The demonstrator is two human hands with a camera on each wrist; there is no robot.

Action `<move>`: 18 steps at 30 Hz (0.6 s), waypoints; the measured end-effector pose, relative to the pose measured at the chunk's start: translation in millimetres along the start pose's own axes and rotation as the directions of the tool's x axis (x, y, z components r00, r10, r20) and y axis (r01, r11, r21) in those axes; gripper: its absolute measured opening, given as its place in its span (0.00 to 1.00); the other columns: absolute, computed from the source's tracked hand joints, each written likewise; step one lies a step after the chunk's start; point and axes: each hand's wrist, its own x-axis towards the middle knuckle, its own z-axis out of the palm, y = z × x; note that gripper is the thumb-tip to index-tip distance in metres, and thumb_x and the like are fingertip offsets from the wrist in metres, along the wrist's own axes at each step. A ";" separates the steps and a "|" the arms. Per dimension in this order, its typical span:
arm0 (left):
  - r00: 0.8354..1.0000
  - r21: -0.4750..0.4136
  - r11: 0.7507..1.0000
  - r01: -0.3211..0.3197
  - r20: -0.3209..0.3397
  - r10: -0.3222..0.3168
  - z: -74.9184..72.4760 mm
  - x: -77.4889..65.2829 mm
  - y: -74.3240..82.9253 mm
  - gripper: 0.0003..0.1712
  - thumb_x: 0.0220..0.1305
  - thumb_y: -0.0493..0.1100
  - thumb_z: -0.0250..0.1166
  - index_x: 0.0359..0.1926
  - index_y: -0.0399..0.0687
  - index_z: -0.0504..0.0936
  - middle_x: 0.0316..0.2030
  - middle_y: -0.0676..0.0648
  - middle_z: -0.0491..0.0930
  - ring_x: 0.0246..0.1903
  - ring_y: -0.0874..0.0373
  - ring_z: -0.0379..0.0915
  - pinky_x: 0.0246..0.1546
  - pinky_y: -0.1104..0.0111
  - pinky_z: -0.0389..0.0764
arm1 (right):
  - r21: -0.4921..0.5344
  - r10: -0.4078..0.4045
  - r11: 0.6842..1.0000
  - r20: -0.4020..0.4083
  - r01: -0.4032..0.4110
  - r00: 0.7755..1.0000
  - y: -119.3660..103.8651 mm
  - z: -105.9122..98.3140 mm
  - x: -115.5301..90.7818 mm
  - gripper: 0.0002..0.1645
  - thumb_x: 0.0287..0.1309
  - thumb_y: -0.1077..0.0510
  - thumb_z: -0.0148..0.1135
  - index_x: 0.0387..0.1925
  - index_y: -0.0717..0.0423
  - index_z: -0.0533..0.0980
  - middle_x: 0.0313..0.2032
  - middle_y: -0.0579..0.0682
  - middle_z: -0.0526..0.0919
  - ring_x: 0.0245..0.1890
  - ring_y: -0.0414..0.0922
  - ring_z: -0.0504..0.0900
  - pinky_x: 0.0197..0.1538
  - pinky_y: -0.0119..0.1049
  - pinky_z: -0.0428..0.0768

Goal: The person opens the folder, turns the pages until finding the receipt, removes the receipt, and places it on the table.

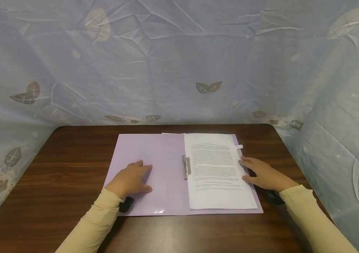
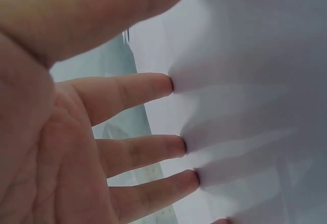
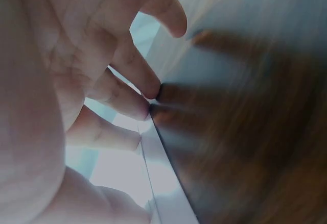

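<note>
A light purple folder (image 1: 154,196) lies spread flat on the table. Printed sheets (image 1: 220,196) rest on its right half, beside a metal clip (image 1: 185,168) near the fold. My left hand (image 1: 132,179) is over the left cover with fingers spread; in the left wrist view its fingertips (image 2: 163,83) touch the smooth cover (image 2: 245,40). At the folder's right edge is my right hand (image 1: 261,172), fingers extended and holding nothing. The right wrist view has its fingertips (image 3: 150,89) along the folder's edge (image 3: 163,178), some over the dark wood.
A white tab (image 1: 239,147) sticks out from the folder's right side. Behind the folder a thin white edge (image 1: 173,133) peeks out. The dark wooden table (image 1: 56,175) is bordered by a leaf-patterned cloth (image 1: 166,63) at the back and sides.
</note>
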 end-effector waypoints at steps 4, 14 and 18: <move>0.999 0.030 0.999 -0.027 -0.027 0.028 8.0 0.3 6.6 0.44 0.56 0.53 0.78 0.70 0.43 0.75 0.71 0.28 0.67 0.70 0.28 0.63 0.63 0.36 0.71 | 0.016 -0.008 1.000 -0.001 0.008 1.000 9.0 -1.3 -9.4 0.44 0.65 0.49 0.70 0.74 0.66 0.65 0.74 0.70 0.62 0.72 0.71 0.62 0.69 0.69 0.65; 0.994 0.050 0.995 -0.086 -0.069 0.089 16.1 1.8 18.7 0.40 0.59 0.55 0.76 0.69 0.43 0.77 0.68 0.31 0.71 0.67 0.32 0.67 0.58 0.37 0.75 | 0.043 0.048 0.998 0.007 -0.049 0.999 19.8 -3.0 -29.2 0.46 0.63 0.48 0.71 0.74 0.65 0.65 0.74 0.70 0.61 0.72 0.73 0.61 0.67 0.72 0.65; 0.984 0.079 0.988 -0.133 -0.112 0.141 12.1 4.0 8.1 0.36 0.60 0.49 0.76 0.68 0.44 0.77 0.64 0.35 0.76 0.63 0.35 0.72 0.58 0.40 0.77 | 0.007 0.034 0.999 0.009 -0.034 0.999 14.5 -7.5 -25.8 0.44 0.63 0.48 0.71 0.73 0.66 0.67 0.73 0.71 0.63 0.71 0.73 0.62 0.66 0.72 0.66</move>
